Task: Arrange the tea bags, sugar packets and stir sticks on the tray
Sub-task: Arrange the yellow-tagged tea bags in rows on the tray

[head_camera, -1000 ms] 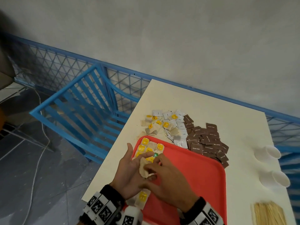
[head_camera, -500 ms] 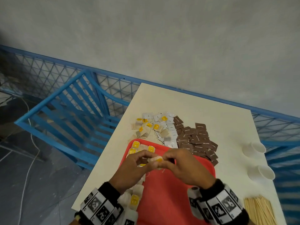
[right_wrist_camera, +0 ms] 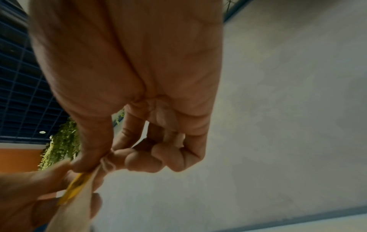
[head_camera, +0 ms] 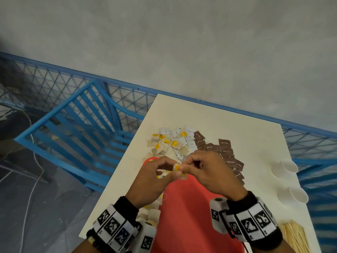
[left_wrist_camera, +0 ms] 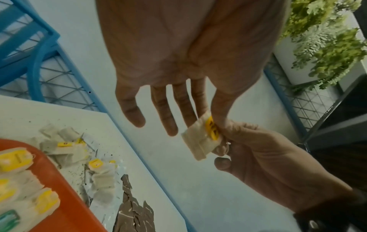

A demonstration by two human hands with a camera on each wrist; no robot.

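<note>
Both hands hold one tea bag (head_camera: 177, 168) with a yellow tag in the air over the far end of the red tray (head_camera: 191, 216). My left hand (head_camera: 173, 171) pinches the tea bag (left_wrist_camera: 200, 139) between thumb and forefinger, with the other fingers straight. My right hand (head_camera: 182, 168) pinches its tag end, fingers curled (right_wrist_camera: 95, 164). Several tea bags (left_wrist_camera: 17, 160) lie along the tray's left side. Loose tea bags (head_camera: 164, 143), white sugar packets (head_camera: 187, 137) and brown sugar packets (head_camera: 224, 148) lie heaped on the table beyond the tray. Stir sticks (head_camera: 295, 236) lie at the near right.
The cream table (head_camera: 237, 121) carries two white paper cups (head_camera: 284, 168) lying on their sides at its right edge. A blue slatted frame (head_camera: 73, 136) and blue mesh fence stand left and behind. Tea crumbs dot the table by the tea bag heap.
Both hands rose from the tray's left side with the tea bag and now pinch it between them higher up, over the tray's far end.
</note>
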